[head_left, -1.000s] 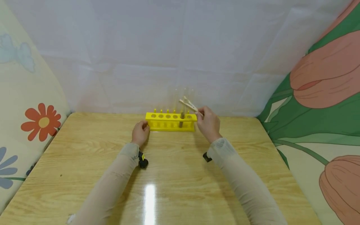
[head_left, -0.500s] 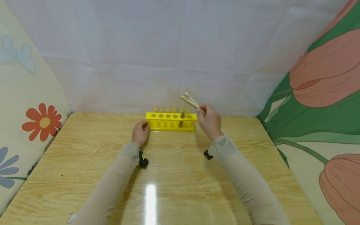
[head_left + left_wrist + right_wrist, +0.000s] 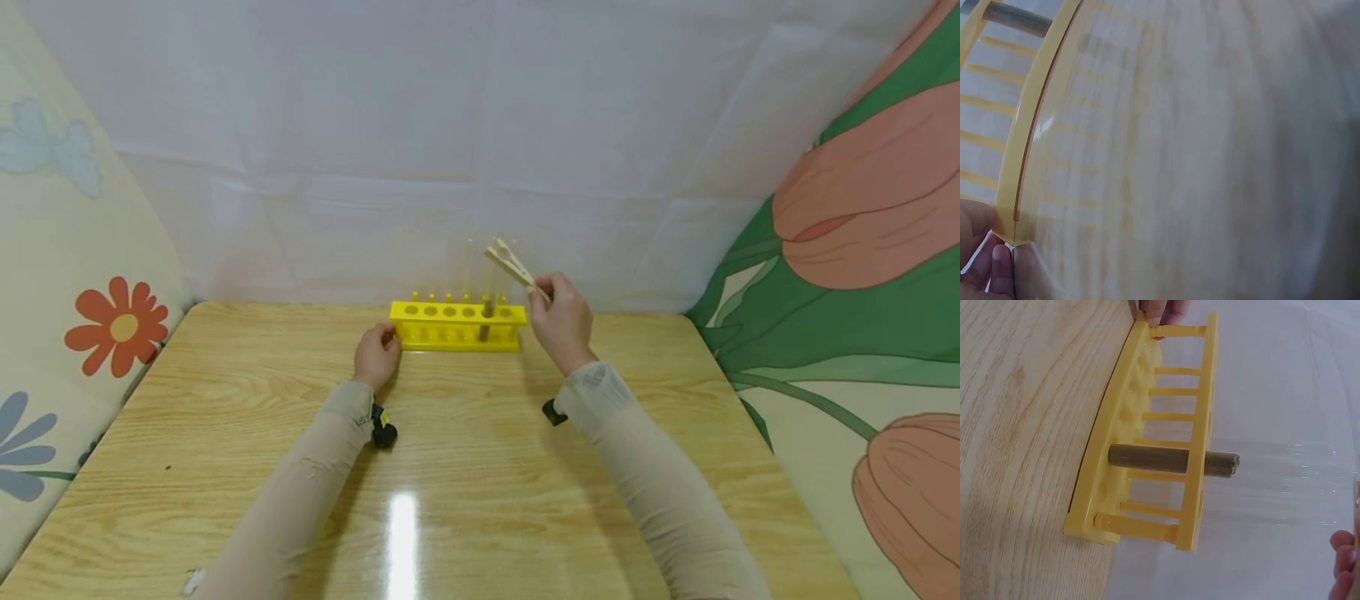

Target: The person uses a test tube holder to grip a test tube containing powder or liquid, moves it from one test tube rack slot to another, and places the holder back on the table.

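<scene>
A yellow test tube rack (image 3: 459, 318) stands at the table's back edge. My left hand (image 3: 377, 357) holds its left end, with thumb and fingers at the base corner in the left wrist view. My right hand (image 3: 561, 323) grips a wooden test tube clamp (image 3: 513, 267) above the rack's right end. The clamp's tips are near the top of a glass test tube containing a dark grey-brown filling (image 3: 1150, 458); whether they touch the glass cannot be told. That tube stands upright in the rack. In the right wrist view only some fingertips (image 3: 1344, 565) show, and the clamp is mostly cut off.
Other clear glass tubes (image 3: 1310, 519) rise near the rack's right end, hard to make out. Pegs line the rack's back. A white cloth (image 3: 337, 233) hangs behind the wooden table (image 3: 465, 450). Flower-patterned cloths (image 3: 840, 333) flank both sides.
My right hand has risen slightly and shifted a little right. The clamp's tips have moved up towards the top of the filled tube. The left hand and rack stay put.
</scene>
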The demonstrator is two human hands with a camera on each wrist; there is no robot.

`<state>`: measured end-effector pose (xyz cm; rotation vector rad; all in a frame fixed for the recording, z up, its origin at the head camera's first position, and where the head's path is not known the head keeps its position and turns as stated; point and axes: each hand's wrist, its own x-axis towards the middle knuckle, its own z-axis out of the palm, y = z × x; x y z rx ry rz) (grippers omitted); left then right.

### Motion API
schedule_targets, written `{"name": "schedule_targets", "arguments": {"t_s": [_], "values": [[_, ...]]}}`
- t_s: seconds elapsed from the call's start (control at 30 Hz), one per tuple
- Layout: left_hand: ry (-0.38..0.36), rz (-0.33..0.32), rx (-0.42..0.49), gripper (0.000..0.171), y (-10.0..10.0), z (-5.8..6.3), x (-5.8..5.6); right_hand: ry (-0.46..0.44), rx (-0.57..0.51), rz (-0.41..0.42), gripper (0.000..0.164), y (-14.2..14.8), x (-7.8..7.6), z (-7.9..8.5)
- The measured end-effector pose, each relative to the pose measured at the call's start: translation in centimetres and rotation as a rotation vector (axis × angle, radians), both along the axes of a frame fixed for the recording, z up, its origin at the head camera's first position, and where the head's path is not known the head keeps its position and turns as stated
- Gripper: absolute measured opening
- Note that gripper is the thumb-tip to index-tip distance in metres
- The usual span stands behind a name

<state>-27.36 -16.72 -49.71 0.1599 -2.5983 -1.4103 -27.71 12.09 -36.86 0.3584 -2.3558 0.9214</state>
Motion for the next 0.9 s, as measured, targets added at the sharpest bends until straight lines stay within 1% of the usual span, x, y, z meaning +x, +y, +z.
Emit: {"name": "schedule_targets", "arguments": {"t_s": [0.2, 0.33, 0.73, 0.9], "values": [[-0.006, 0.004, 0.006, 0.035, 0.0, 0.0, 0.0, 0.027, -0.058, 0.024, 0.014, 0.0, 0.3, 0.2], [0.007, 0.005, 0.004, 0.035, 0.1, 0.0, 0.0, 0.056, -0.110, 0.035, 0.014, 0.0, 0.7, 0.2], [0.007, 0.001, 0.021, 0.035, 0.1, -0.1, -0.1, 0.125, -0.198, 0.083, 0.013, 0.0, 2.0, -1.4], [0.012, 0.003, 0.017, 0.035, 0.0, -0.1, -0.1, 0.123, -0.216, 0.096, 0.015, -0.2, 2.5, -1.6]]}}
